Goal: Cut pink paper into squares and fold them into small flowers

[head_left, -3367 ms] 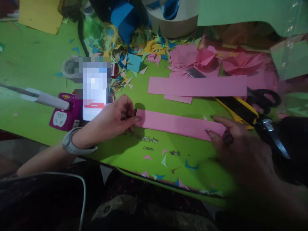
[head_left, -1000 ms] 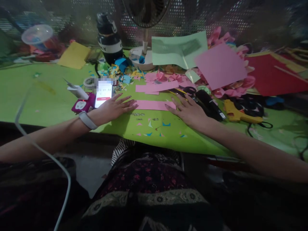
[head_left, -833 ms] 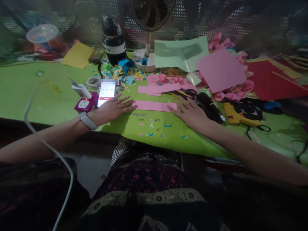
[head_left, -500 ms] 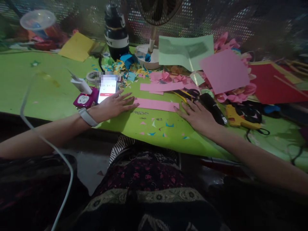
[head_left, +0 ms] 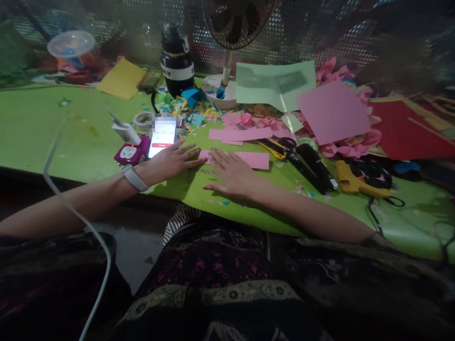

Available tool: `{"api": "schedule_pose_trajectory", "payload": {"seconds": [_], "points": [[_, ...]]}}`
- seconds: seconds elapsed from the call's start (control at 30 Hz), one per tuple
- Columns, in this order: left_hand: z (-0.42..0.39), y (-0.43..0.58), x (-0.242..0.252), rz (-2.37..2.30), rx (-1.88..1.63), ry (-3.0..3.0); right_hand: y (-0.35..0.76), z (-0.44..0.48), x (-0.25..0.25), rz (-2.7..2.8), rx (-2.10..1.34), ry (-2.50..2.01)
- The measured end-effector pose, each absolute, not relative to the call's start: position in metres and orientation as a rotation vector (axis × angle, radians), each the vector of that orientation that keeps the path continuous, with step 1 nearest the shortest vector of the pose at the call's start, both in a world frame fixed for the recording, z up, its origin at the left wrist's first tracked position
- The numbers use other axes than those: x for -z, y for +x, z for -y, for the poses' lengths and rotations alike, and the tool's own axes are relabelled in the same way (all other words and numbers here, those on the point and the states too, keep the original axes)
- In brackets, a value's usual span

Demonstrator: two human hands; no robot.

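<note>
A folded-looking pink paper strip [head_left: 254, 160] lies flat on the green tabletop in front of me. My left hand [head_left: 174, 162] rests palm down, fingers spread, its fingertips at the strip's left end. Flat across the strip's left half lies my right hand [head_left: 232, 174], fingers stretched out and thumb apart, hiding part of the strip. Just behind are more pink strips [head_left: 241, 134], one laid over another. A yellow cutter [head_left: 272, 148] and dark-handled scissors [head_left: 287, 143] lie to their right.
Left of my left hand are a lit phone [head_left: 162, 137] and a purple power socket [head_left: 133, 150] with a white plug. A black stapler [head_left: 314, 168] and a yellow glue gun [head_left: 359, 182] lie right. Behind stand a dark bottle [head_left: 177, 64], a fan [head_left: 236, 21] and paper scraps [head_left: 179, 106].
My right hand has slid left along the strip, from its right end to near my left hand. My left hand stays at the left end. The camera view has shifted slightly.
</note>
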State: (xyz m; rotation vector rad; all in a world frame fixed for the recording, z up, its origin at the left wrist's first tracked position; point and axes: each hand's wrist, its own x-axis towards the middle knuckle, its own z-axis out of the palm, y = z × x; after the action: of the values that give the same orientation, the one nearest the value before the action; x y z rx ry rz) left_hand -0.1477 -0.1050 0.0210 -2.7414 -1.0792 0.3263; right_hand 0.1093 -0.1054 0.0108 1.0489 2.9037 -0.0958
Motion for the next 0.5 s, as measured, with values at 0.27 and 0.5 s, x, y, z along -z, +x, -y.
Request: {"api": "schedule_pose_trajectory", "payload": {"seconds": [0.27,0.5], "points": [[0.105,-0.148,-0.021,1.125,-0.406,-2.735,0.179,0.118,0.002,-2.791,0.199,1.174],[0.105,-0.149,-0.022,1.147,-0.396,-2.747,0.258,0.144,0.008,-2.704,0.084,1.418]]}}
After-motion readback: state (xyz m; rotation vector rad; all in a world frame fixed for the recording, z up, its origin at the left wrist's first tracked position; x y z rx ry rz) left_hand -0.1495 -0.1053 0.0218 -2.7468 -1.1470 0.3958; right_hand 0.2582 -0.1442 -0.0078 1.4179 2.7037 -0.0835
